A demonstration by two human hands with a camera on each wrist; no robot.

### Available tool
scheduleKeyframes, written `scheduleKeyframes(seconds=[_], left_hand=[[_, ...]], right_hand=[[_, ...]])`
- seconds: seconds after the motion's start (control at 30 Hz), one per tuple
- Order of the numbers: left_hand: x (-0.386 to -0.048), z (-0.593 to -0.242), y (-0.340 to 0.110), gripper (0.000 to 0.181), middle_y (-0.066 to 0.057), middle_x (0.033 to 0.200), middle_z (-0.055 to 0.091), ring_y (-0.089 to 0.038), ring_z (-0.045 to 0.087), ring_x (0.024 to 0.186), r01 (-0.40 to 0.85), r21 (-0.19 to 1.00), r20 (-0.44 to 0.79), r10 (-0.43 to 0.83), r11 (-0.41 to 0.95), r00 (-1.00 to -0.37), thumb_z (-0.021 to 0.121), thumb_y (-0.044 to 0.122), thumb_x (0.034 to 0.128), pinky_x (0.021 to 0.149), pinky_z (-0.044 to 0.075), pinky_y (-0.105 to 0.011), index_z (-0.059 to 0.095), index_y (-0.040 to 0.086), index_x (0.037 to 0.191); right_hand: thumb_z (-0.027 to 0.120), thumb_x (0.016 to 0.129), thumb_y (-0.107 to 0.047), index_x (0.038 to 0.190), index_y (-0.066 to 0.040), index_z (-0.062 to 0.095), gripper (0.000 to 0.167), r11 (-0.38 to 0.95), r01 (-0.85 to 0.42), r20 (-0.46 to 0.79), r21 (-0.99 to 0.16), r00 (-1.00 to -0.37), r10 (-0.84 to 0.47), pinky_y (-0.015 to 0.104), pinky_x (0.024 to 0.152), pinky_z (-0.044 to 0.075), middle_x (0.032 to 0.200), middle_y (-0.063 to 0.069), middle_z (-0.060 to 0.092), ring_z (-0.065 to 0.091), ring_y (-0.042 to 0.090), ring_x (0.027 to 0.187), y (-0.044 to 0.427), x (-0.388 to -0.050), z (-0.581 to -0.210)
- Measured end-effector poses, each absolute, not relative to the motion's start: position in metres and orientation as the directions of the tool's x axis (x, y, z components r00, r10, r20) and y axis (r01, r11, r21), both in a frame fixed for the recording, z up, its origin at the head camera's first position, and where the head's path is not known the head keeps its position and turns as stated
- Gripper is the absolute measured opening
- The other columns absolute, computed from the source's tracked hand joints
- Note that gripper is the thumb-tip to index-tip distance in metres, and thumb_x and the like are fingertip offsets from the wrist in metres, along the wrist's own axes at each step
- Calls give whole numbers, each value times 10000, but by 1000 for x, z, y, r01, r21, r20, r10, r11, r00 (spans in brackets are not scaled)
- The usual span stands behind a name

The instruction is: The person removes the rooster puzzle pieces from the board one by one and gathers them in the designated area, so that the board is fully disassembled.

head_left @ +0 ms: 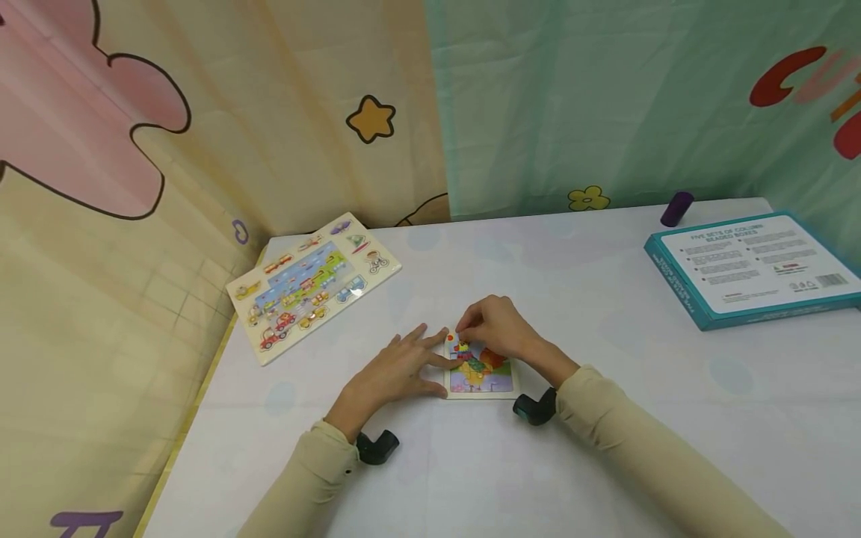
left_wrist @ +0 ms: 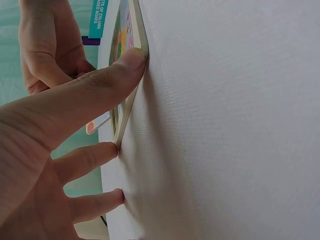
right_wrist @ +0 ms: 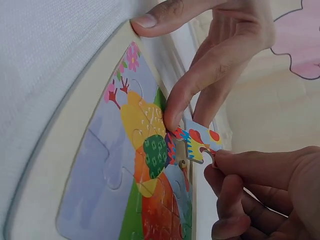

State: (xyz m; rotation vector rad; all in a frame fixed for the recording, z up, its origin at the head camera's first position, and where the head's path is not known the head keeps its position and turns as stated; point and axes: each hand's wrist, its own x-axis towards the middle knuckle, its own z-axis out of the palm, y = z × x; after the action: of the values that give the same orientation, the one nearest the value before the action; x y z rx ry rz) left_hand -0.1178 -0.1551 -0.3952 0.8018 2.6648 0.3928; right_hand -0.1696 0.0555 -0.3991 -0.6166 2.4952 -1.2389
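Observation:
A small wooden jigsaw puzzle [head_left: 480, 379] with a colourful rooster picture lies flat on the white-covered table. My left hand [head_left: 403, 368] spreads its fingers along the puzzle's left side. Its thumb [right_wrist: 145, 21] touches a frame corner, and one finger [right_wrist: 175, 107] presses on the picture. Over the top of the board, my right hand [head_left: 501, 326] pinches a puzzle piece [right_wrist: 197, 145] showing part of the rooster's head. That piece is tilted above a gap in the picture, one edge close to the neighbouring pieces; whether it touches them I cannot tell.
A larger wooden vehicle puzzle [head_left: 316, 288] lies at the back left. On the right is a teal and white box [head_left: 760, 269], with a purple cylinder [head_left: 676, 209] behind it. Black angled objects [head_left: 378, 447] sit by both wrists. A printed curtain [head_left: 538, 112] borders the table.

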Motion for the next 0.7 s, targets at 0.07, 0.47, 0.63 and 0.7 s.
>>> scheduleKeyframes(seconds=[0.07,0.47,0.63,0.7], left_hand=[[-118,-396,-155,525,-37,1566,343,-400,208,1459,476,354,-234,569,805,-788,801,411,787,1071,252,-692,662,327,1286],[-118,-396,-154,522,-58,1567,346,-405,197,1462,459,379,-230,563,803,-794,814,389,774,1070,242,-699,679,301,1271],[-119,-397,-153,541,-50,1571,331,-391,180,1470,447,395,-235,559,803,-795,825,376,766,1084,225,-690,670,305,1280],[-118,-396,-153,542,-54,1570,333,-393,183,1469,447,398,-231,559,801,-796,829,369,763,1084,223,-691,673,298,1277]], right_hand=[[723,878,-95,913,-64,773,69,532,-227,-67,-816,-876,-477,256,646,528,822,-10,728,637,120,748,58,-170,-401],[715,877,-118,922,-48,773,102,569,-156,-104,-807,-911,-398,286,689,494,848,22,729,622,159,790,86,-170,-404],[704,876,-114,924,-42,773,111,594,-117,-122,-796,-930,-347,296,683,460,860,33,730,594,182,813,106,-170,-406],[700,876,-108,927,-39,771,111,603,-98,-132,-792,-936,-326,298,684,452,875,42,729,585,194,820,114,-170,-407]])
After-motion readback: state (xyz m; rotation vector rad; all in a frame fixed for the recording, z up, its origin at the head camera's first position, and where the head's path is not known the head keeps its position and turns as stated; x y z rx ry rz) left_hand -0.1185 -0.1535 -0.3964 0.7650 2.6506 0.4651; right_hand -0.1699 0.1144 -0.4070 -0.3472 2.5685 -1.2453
